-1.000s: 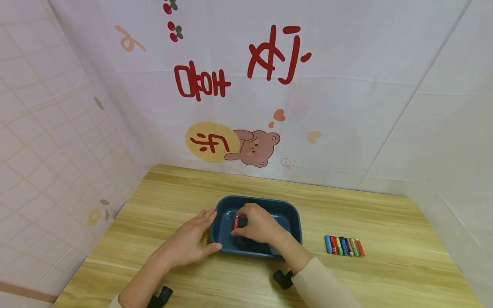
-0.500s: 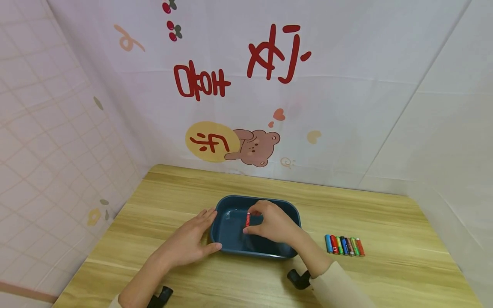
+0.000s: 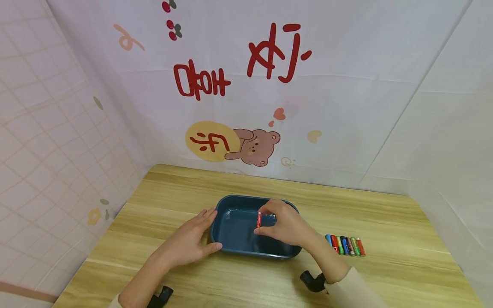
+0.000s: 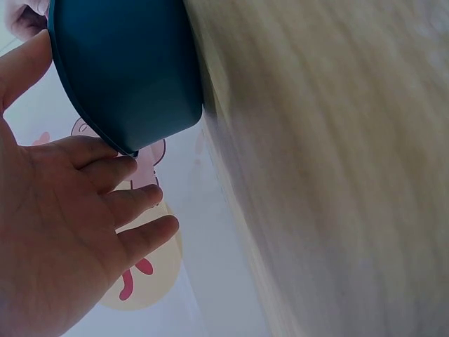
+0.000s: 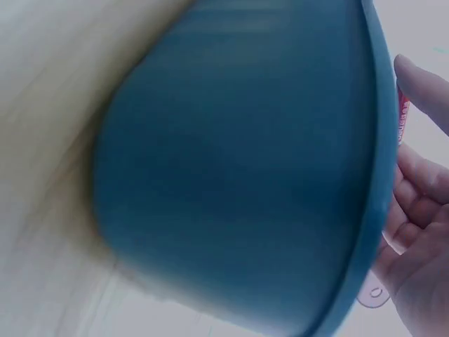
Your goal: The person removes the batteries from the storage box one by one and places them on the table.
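Observation:
A dark blue rectangular basin [image 3: 250, 255] sits on the wooden table, its outer wall filling much of both wrist views. My left hand [image 3: 192, 239] rests at its left end, fingers extended along the rim; in the left wrist view the thumb and index finger touch the edge. Over the basin, my right hand [image 3: 286, 224] pinches a small red battery [image 3: 259, 220] between thumb and fingers, one end up. In the right wrist view the rim partly hides this red battery [image 5: 403, 116].
Several coloured batteries [image 3: 348, 246] lie side by side right of the basin, partly behind the right forearm. A black wrist mount [image 3: 313, 282] hangs under the right wrist, another [image 3: 161, 296] by the left. A printed white cloth [image 3: 339, 107] stands behind the table.
The right hand has moved rightward across the basin with the red battery in its pinch. The left hand has stayed at the basin's left end.

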{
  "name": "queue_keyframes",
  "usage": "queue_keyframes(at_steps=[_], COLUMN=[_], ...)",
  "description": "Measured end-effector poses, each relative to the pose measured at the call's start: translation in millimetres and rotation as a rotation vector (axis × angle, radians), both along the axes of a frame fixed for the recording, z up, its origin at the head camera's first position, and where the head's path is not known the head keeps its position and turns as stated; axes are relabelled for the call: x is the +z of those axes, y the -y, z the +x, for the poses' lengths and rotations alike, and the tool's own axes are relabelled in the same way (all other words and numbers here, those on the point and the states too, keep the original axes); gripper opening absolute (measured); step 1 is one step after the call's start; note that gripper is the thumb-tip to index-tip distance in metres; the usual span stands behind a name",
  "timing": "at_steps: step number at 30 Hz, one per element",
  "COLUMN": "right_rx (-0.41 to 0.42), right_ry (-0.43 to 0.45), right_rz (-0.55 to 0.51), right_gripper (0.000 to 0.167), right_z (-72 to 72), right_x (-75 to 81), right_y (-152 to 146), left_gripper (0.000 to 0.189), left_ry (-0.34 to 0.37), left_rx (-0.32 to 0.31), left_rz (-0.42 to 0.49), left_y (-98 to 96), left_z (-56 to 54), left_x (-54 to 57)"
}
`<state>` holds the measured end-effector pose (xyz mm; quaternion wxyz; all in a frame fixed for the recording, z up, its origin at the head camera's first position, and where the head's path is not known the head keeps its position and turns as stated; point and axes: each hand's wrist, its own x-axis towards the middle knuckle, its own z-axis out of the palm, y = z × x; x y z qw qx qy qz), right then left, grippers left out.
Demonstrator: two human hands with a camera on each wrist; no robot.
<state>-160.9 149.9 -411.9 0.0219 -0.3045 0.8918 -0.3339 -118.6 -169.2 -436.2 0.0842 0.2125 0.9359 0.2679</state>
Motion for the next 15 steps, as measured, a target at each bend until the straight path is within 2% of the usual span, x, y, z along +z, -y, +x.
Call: queue_keyframes(at_steps=[15], right_rx=[-0.022], right_ry=[-0.015], right_rz=[-0.031], right_gripper=[0.047], right_z=[10.7], right_x=[4.8], right_y=[-23.5], left_gripper=[0.093], left_ry=[0.008], left_rx=[-0.003], left_rz=[0.004], left_y=[0.4], left_z=[0.0], left_x=[-0.2])
